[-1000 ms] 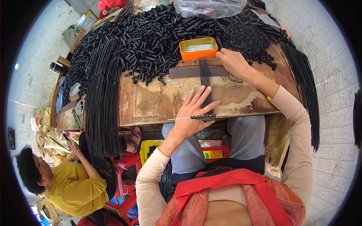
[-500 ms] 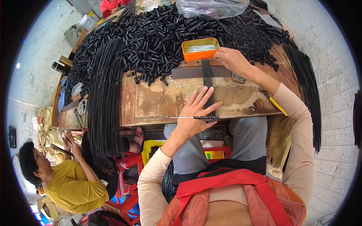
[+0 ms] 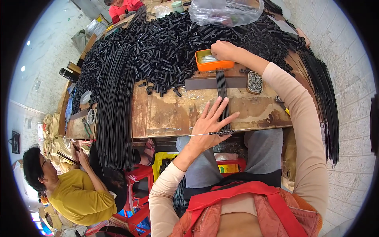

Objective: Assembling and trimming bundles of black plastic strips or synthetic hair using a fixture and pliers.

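My left hand (image 3: 208, 127) lies palm down with fingers spread over a narrow row of thin black rods (image 3: 221, 83). At the rods' near end, by the heel of that hand, a thin silvery wire (image 3: 249, 129) crosses sideways through a row of small black ends (image 3: 222, 132). My right hand (image 3: 225, 51) is at the right end of an orange tin (image 3: 215, 65), its fingers curled down into it. Several fine silvery wires (image 3: 207, 59) lie in the tin; whatever the right fingertips hold is hidden. The rods' far ends point at the tin's front.
A dark bar (image 3: 239, 82) lies across the rods' line, beside a small tin of metal bits (image 3: 255, 83). A heap of black tubular parts (image 3: 166, 51) covers the back. Long black rods hang off the left (image 3: 114, 114) and right (image 3: 325, 102). A co-worker (image 3: 75, 193) sits at left.
My right hand has moved from the tin's front right corner to above its right end, its fingers now reaching inside. My left hand stays on the rods. The whole view has shifted slightly.
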Tool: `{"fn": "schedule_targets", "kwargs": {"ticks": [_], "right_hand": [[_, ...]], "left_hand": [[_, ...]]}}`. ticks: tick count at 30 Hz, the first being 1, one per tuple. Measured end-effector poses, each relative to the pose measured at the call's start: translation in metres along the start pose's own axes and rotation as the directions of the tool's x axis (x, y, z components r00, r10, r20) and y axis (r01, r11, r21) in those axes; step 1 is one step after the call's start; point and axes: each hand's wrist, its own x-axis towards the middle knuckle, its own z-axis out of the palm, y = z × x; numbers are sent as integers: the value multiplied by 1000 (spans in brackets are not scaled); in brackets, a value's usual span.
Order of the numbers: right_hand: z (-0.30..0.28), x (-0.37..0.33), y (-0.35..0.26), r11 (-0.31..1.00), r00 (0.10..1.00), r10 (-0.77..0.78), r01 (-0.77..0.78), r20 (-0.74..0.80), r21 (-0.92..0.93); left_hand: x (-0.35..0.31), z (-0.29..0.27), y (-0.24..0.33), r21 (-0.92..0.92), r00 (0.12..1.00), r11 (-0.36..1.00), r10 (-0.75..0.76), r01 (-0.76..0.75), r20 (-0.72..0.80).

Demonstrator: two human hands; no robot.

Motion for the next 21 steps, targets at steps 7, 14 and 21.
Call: {"fn": "schedule_targets", "kwargs": {"ticks": [7,14,21], "right_hand": [[-20,-28,1,966,976,51,5,-210,259],[-13,-109,-36,973,923,-122,184,-366,141],[0,-138,-35,984,967,-92,125,-238,127]], "left_hand": [[0,0,2,-30,1000,999,-21,21,-2],[-12,3,7,76,999,997,8,-4,-44],[-11,9,5,51,998,999,12,-9,-61]]}}
